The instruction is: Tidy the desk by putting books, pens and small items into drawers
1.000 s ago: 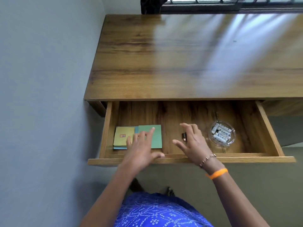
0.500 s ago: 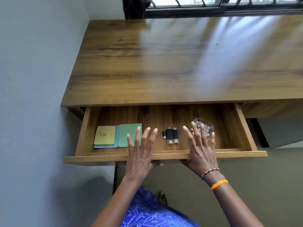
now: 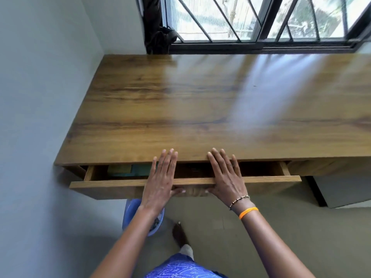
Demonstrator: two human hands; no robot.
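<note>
The wooden drawer (image 3: 112, 184) under the desk top (image 3: 200, 109) stands only a narrow gap open. My left hand (image 3: 160, 181) and my right hand (image 3: 225, 177) lie flat over its front edge, fingers spread and reaching to the desk's edge, thumbs pressed against the drawer front. Neither hand holds anything. Through the gap at the left I see the yellow and green-blue notebooks (image 3: 128, 169). The other small items in the drawer are hidden.
A grey wall (image 3: 40, 97) runs close along the desk's left side. A barred window (image 3: 261, 21) and a dark bundled curtain (image 3: 158, 35) stand behind the desk. A blue bin (image 3: 132, 209) sits on the floor under the drawer.
The drawer has slid in from wide open to nearly shut, with both hands moving forward on its front edge. The black sticks and the glass dish have gone out of sight.
</note>
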